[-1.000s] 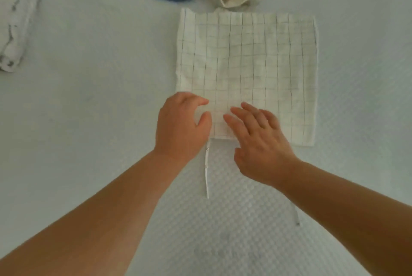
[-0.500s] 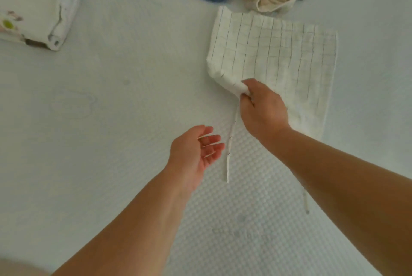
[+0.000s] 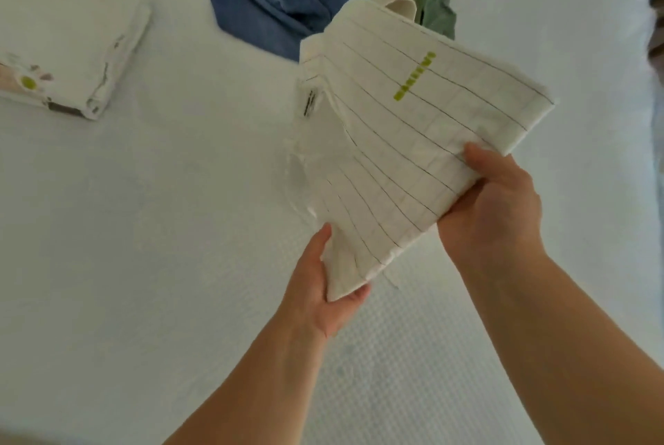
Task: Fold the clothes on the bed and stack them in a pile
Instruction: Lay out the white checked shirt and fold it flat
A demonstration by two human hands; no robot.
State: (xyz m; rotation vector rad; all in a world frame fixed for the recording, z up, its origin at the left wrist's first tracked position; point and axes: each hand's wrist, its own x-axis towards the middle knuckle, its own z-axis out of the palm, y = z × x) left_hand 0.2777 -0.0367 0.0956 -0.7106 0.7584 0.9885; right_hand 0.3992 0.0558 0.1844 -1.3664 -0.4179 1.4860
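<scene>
Bright, soft, even light; faint shadows, slight motion blur, wide-angle edge distortion.

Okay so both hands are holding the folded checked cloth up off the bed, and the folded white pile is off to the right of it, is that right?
Not quite. The head view shows the folded white pile lying to the left of the checked cloth, not the right. The left hand and right hand do hold it above the bed.
</scene>
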